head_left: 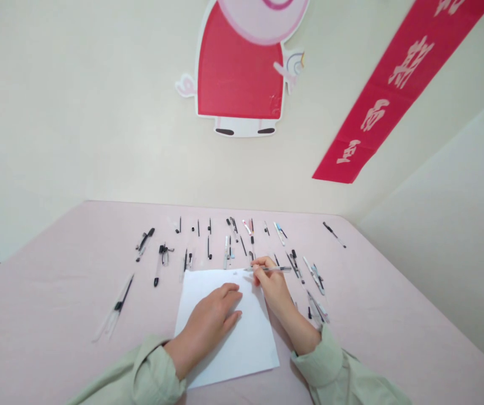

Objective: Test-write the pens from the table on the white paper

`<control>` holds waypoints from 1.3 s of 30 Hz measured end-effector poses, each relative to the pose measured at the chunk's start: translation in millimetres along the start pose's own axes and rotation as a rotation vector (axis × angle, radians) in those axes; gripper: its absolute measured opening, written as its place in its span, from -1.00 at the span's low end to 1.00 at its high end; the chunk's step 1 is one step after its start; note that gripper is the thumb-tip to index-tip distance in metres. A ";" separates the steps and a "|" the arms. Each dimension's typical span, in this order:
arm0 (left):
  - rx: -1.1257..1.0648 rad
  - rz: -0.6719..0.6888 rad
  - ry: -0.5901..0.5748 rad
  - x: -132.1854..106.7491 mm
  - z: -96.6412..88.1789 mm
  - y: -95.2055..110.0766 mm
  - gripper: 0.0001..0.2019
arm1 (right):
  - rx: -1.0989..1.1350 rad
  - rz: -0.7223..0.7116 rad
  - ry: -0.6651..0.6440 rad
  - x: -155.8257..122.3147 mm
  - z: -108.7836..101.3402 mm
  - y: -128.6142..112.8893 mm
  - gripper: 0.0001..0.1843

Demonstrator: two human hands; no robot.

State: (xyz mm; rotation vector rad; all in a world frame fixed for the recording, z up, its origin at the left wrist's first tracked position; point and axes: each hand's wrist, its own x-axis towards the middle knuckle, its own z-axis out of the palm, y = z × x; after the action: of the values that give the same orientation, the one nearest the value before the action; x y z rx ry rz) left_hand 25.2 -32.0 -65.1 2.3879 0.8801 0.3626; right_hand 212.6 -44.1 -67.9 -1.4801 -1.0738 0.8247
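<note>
A sheet of white paper [246, 343] lies on the pink tabletop in front of me. My left hand [212, 315] rests flat on the paper's left half, fingers stretched out to the right. Near the top right edge of the sheet, my right hand [270, 281] pinches a clear-barrelled pen [278, 269]. The pen is held almost level, its tip pointing left, close to the paper; whether it touches is too small to tell. Small dark marks [236, 273] show near the paper's top edge, left of the tip.
Several pens and pen parts [209, 247] are spread in rows beyond the paper. More pen parts [313, 275] lie to the right, and a separated pen [117, 306] to the left. The pink table [43, 315] meets a wall with a cartoon cutout [240, 67] and red banner [398, 84].
</note>
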 end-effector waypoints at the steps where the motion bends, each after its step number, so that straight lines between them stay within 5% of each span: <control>1: 0.046 0.008 -0.013 -0.2 1.4 0.6 -0.67 | -0.025 0.002 -0.009 -0.7 0.8 0.2 -0.86; 12: 0.323 0.020 -0.082 2.2 3.4 15.9 -0.49 | -0.155 -0.080 -0.007 1.3 10.1 1.5 -0.80; 16: 0.323 0.024 -0.102 2.8 2.2 16.9 -0.48 | -0.131 -0.084 -0.017 0.9 9.0 -0.8 -0.71; 25: 0.286 -0.002 -0.123 4.2 1.3 15.6 -0.45 | -0.321 -0.124 0.030 4.7 10.7 5.4 -0.96; 39: 0.271 0.007 -0.098 3.5 5.0 13.4 -0.48 | -0.388 -0.112 0.056 4.1 14.7 -1.0 -0.90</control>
State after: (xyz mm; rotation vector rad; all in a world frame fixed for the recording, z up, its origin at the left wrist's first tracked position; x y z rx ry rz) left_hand 36.7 -40.2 -61.0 2.6310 0.9264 0.1335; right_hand 200.4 -35.0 -69.4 -1.7329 -1.3128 0.5098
